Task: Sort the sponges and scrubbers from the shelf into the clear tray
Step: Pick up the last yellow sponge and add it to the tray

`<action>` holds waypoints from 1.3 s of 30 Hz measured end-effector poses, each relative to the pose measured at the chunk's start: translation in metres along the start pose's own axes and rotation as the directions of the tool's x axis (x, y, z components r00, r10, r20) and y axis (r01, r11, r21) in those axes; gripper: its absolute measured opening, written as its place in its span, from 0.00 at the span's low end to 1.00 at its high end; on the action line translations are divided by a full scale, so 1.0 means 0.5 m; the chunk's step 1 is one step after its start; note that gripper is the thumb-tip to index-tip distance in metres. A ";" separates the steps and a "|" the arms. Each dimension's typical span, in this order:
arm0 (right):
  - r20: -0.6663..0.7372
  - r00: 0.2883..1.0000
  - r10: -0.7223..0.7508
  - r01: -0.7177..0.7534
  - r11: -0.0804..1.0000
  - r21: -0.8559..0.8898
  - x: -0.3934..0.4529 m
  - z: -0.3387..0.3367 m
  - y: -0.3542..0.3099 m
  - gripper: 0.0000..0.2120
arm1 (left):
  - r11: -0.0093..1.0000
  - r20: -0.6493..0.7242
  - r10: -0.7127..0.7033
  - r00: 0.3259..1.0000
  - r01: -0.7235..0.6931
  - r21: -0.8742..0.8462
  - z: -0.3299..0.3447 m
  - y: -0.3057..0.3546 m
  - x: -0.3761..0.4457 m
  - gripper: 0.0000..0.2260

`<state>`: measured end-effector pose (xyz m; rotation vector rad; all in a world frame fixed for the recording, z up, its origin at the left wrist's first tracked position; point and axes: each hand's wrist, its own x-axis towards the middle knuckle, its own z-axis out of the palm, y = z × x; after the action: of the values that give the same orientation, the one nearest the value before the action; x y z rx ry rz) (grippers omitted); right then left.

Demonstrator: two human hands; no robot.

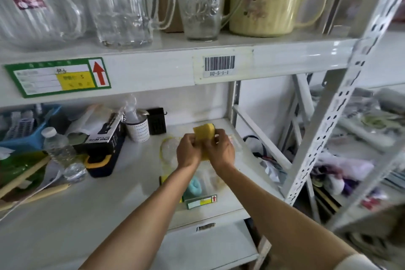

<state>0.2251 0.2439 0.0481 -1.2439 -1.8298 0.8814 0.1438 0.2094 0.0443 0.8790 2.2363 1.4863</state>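
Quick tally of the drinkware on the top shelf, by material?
Clear glass pitchers or jugs: 3
Cream lidded mug: 1
Total: 4

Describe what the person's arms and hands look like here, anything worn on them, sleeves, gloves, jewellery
Both forearms are bare. The left hand and right hand wear no gloves, and no watch or bracelet shows at either wrist. Only on the right arm, at the picture's bottom corner, the edge of a pale cream sleeve shows. Rings cannot be made out.
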 end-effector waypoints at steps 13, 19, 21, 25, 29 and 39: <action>-0.065 0.990 0.124 -0.127 0.991 -0.045 -0.004 -0.164 0.170 0.17 | 0.997 0.310 -0.053 0.949 0.035 0.063 0.216 0.019 -0.050 0.15; 0.005 0.985 0.173 -0.170 0.976 -0.133 -0.003 -0.155 0.194 0.17 | 0.996 0.354 -0.031 0.935 -0.001 0.091 0.225 0.015 -0.066 0.16; 0.032 0.982 0.188 -0.183 0.975 -0.127 -0.003 -0.145 0.201 0.15 | 0.994 0.358 -0.033 0.933 -0.006 0.106 0.224 0.012 -0.069 0.16; 0.089 0.967 0.240 -0.220 0.956 -0.193 -0.002 -0.134 0.213 0.15 | 0.992 0.370 -0.034 0.928 -0.013 0.122 0.223 0.005 -0.073 0.16; 0.113 0.956 0.269 -0.238 0.943 -0.233 -0.002 -0.130 0.221 0.23 | 0.989 0.374 -0.041 0.927 -0.015 0.148 0.222 0.006 -0.077 0.18; 0.065 0.958 0.280 -0.259 0.938 -0.233 -0.004 -0.121 0.222 0.27 | 0.990 0.407 -0.020 0.913 -0.039 0.137 0.210 0.000 -0.085 0.16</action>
<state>0.3263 0.2826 -0.0171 -1.6498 -1.9031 0.9155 0.2357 0.2571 -0.0019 1.1272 2.0393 1.0329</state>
